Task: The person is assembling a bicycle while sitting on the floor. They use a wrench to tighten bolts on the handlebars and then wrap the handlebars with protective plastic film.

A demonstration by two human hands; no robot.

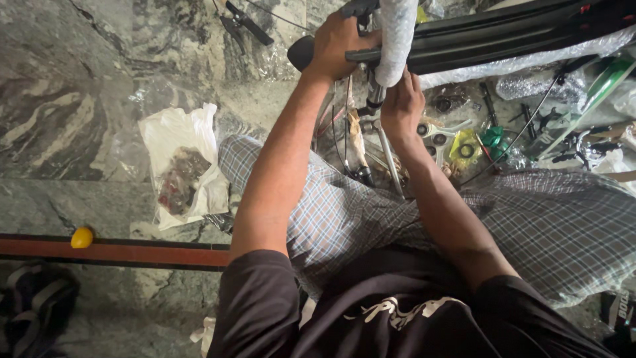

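My left hand (pixel 339 45) grips a black handlebar grip (pixel 300 53) at the top middle of the view. My right hand (pixel 401 106) is closed around the metal stem (pixel 375 94) just below a column wrapped in white foam (pixel 395 36). A black frame tube covered in clear plastic wrap (pixel 503 36) runs off to the right. Thin cables (pixel 344 142) and a metal rod (pixel 391 162) hang down between my arms. I sit on the floor in checked trousers (pixel 344 212).
A white plastic bag of small parts (pixel 182 166) lies left of my knee on the marble floor (pixel 73 119). Loose parts, tools and green packets (pixel 493 139) are strewn at the right. A yellow round object (pixel 82 237) rests on a red strip (pixel 132 252). Pliers (pixel 245 23) lie at the top.
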